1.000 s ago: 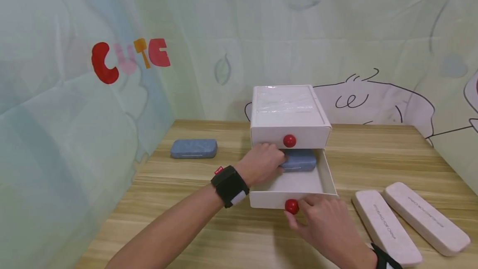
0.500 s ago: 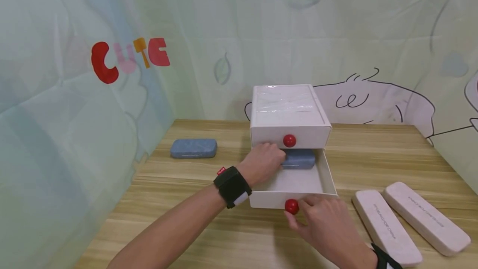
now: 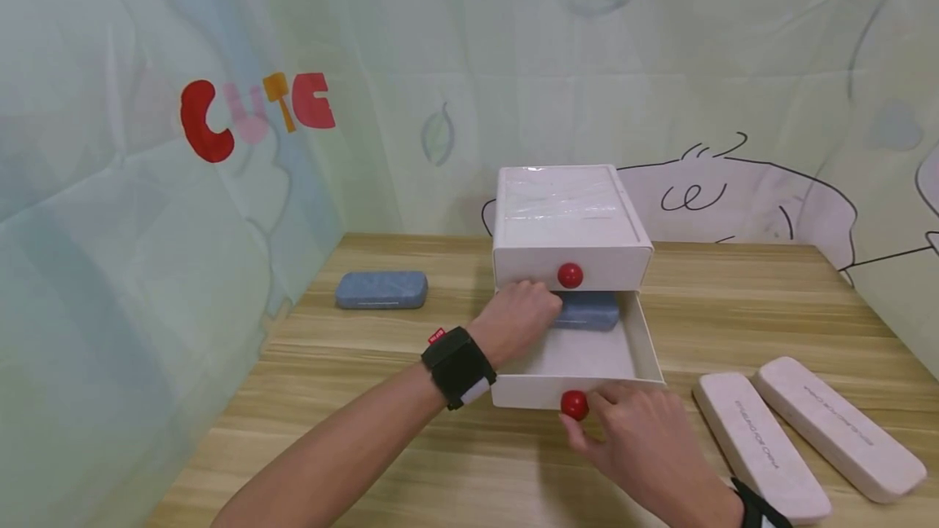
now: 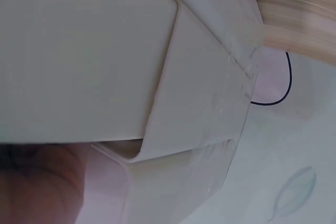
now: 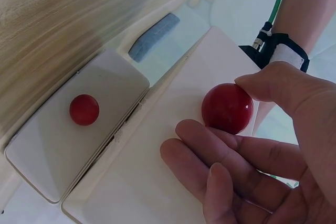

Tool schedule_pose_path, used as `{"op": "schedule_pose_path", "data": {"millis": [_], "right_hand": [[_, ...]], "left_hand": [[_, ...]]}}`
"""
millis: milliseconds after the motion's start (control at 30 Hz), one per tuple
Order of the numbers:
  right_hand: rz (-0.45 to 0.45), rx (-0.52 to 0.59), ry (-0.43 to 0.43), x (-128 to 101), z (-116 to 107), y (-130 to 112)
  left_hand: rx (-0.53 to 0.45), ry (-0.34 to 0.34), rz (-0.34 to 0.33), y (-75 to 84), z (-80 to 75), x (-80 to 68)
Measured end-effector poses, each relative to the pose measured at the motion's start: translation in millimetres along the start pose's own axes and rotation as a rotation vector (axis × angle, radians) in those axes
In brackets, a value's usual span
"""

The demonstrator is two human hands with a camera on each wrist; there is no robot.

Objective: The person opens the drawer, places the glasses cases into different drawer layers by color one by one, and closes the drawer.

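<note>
In the head view a small white drawer unit [image 3: 572,218] stands on the table, its lower drawer [image 3: 579,361] pulled out. My left hand [image 3: 519,320] reaches into that drawer beneath the upper one, gripping the left end of a blue glasses case [image 3: 589,310]; its fingertips are hidden. The left wrist view has only part of this hand, below the unit's white panel [image 4: 79,56]. With thumb and index finger, my right hand [image 3: 645,438] pinches the lower drawer's red knob [image 5: 227,108]. Its other fingers lie curled below the knob in the right wrist view.
A second blue glasses case [image 3: 381,290] lies left of the unit. Two pale pinkish cases with lettering, one nearer [image 3: 763,446] and one farther right [image 3: 839,429], lie beside my right hand. The upper drawer, with its red knob [image 3: 570,275], is closed. A printed curtain [image 3: 411,63] surrounds the table.
The blue glasses case in the drawer has slid slightly back under the upper drawer, and my left hand has shifted a little forward. My right hand stays on the knob.
</note>
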State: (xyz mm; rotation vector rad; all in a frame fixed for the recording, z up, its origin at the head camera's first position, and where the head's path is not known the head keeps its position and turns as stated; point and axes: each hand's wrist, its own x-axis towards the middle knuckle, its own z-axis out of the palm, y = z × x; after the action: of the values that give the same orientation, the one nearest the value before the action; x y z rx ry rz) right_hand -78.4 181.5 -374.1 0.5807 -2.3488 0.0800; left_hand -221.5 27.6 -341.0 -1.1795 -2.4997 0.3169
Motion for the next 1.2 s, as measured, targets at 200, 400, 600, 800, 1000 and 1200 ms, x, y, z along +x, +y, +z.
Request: {"op": "schedule_pose_path", "data": {"millis": [200, 400, 600, 800, 1000, 1200], "right_hand": [[0.015, 0.003, -0.032, 0.8, -1.1, 0.4], [0.007, 0.008, -0.012, 0.5, -0.9, 0.6], [0.011, 0.016, -0.021, 0.4, -1.7, 0.5], [0.002, 0.023, 0.018, -0.1, -0.1, 1.0], [-0.003, 0.028, 0.039, -1.1, 2.1, 0.9], [0.003, 0.020, 0.037, -1.3, 2.0, 0.9]], "left_hand": [[0.029, 0.013, -0.006, 0.6, -0.2, 1.1], [0.029, 0.004, -0.005, -0.4, -2.0, 1.7], [-0.009, -0.021, -0.001, -2.1, -4.8, 1.6], [-0.162, -0.065, -0.021, -4.7, -7.7, -2.0], [-0.435, -0.051, -0.057, -12.4, -9.7, -12.9], [-0.581, 0.008, -0.046, -29.4, -15.7, -26.1]]}}
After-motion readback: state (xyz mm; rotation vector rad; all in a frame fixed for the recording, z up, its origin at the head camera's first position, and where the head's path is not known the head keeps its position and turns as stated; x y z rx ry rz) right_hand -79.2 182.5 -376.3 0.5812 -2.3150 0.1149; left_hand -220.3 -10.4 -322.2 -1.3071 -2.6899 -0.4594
